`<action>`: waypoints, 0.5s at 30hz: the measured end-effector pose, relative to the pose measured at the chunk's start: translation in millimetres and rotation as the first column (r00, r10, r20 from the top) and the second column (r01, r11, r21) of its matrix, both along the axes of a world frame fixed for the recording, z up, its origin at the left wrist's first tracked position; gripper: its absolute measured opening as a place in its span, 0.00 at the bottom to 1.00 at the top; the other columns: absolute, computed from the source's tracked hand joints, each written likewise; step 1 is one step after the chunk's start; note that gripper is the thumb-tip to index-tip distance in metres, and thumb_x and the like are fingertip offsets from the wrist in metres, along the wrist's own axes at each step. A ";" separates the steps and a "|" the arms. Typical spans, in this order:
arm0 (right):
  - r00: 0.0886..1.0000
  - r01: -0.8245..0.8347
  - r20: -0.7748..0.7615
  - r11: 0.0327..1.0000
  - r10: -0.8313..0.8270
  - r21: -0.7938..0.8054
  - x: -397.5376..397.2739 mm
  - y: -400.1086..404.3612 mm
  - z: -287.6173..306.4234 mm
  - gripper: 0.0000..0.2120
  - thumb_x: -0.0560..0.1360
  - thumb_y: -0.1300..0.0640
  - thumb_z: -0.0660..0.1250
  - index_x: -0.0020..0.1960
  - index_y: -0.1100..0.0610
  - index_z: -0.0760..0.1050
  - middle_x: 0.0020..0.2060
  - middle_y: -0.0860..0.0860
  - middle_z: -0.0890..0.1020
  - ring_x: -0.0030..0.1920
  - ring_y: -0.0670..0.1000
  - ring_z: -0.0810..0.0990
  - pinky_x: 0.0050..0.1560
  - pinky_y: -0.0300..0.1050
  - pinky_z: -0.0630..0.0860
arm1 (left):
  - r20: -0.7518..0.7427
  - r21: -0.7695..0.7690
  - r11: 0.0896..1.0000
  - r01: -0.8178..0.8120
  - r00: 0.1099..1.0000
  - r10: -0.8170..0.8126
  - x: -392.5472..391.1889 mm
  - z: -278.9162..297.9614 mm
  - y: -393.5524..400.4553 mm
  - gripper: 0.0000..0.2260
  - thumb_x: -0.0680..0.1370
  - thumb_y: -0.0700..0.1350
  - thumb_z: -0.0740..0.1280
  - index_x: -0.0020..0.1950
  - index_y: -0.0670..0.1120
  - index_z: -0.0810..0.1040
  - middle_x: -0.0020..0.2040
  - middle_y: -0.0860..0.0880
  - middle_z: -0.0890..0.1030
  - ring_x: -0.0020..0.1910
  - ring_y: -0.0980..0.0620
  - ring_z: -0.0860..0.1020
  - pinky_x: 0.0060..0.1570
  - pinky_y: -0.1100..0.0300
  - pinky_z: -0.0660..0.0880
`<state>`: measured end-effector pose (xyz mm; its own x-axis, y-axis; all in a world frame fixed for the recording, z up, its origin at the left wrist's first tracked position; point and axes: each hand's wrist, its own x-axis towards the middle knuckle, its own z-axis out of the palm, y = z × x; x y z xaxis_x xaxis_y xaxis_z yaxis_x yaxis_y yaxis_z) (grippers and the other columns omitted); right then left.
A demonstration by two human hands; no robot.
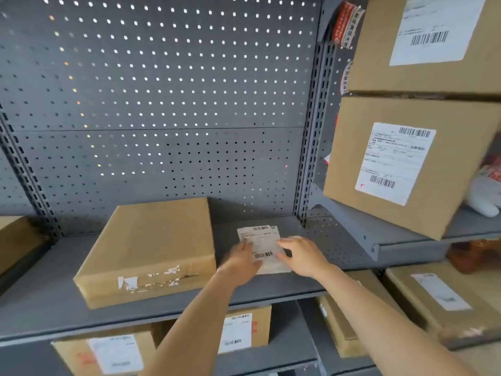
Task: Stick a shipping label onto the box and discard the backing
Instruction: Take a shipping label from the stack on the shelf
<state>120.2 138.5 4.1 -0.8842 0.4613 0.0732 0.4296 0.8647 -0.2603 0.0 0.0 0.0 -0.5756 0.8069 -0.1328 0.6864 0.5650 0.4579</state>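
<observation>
Head view: both hands on a label [261, 246] lying flat on the grey shelf [271, 287].
The label sits just right of the box [151, 251], apart from it. Left hand [241, 260] lies on its left edge, right hand [305, 256] on its right edge, fingers spread and pressing, not clenched. Nothing stands between label and box. Pegboard [162, 104] rises behind; labelled cartons [406, 164] are stacked at right, and more sit on the shelf below.

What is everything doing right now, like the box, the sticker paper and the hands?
Flat box: lying on the shelf, top bare, no label yet.
Shipping label: lying on the shelf beside the box, not stuck on.
Left hand: fingers resting on the label.
Right hand: touching the label's right edge.
</observation>
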 end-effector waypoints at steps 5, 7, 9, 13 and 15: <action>0.995 -0.008 0.104 0.997 0.000 0.073 -7.3 -1.7 -12.1 0.26 0.78 0.40 0.56 0.71 0.53 0.68 0.73 0.49 0.66 0.75 0.52 0.58 0.74 0.53 0.54 | -0.070 -0.082 0.997 0.012 0.997 -0.018 -3.0 -0.5 4.0 0.27 0.80 0.54 0.57 0.76 0.46 0.58 0.79 0.49 0.54 0.76 0.49 0.57 0.73 0.55 0.57; 0.997 -0.004 0.079 0.996 -0.003 0.085 -9.4 -1.6 -15.7 0.24 0.78 0.40 0.57 0.68 0.52 0.72 0.73 0.48 0.67 0.75 0.52 0.58 0.74 0.52 0.54 | -0.071 -0.082 0.997 0.012 0.997 -0.018 -5.4 -4.1 5.1 0.27 0.79 0.55 0.57 0.76 0.47 0.59 0.78 0.50 0.54 0.76 0.50 0.56 0.73 0.56 0.56; 0.999 0.004 0.050 0.996 -0.009 0.084 -9.6 -0.9 -15.8 0.22 0.77 0.41 0.58 0.65 0.51 0.75 0.72 0.47 0.69 0.75 0.53 0.58 0.73 0.51 0.55 | -0.056 -0.049 0.999 -0.012 0.998 0.009 -8.0 -6.3 5.6 0.26 0.79 0.56 0.59 0.75 0.48 0.61 0.78 0.51 0.54 0.75 0.51 0.57 0.73 0.56 0.57; 0.997 0.028 -0.068 0.999 -0.025 0.041 -10.2 -2.8 -13.6 0.17 0.75 0.43 0.64 0.56 0.52 0.82 0.62 0.49 0.79 0.65 0.54 0.67 0.63 0.48 0.66 | 0.009 0.045 0.996 -0.080 0.997 0.080 -7.4 -7.4 5.2 0.24 0.78 0.53 0.63 0.72 0.49 0.67 0.76 0.50 0.57 0.72 0.49 0.63 0.71 0.56 0.63; 0.978 0.056 -0.198 0.998 -0.060 -0.024 -11.8 -5.7 -10.7 0.13 0.74 0.46 0.67 0.48 0.53 0.84 0.49 0.51 0.81 0.53 0.54 0.72 0.49 0.46 0.70 | 0.057 0.158 0.978 -0.136 0.990 0.129 -6.2 -3.8 4.9 0.21 0.78 0.50 0.65 0.70 0.48 0.70 0.69 0.48 0.62 0.64 0.49 0.68 0.66 0.56 0.70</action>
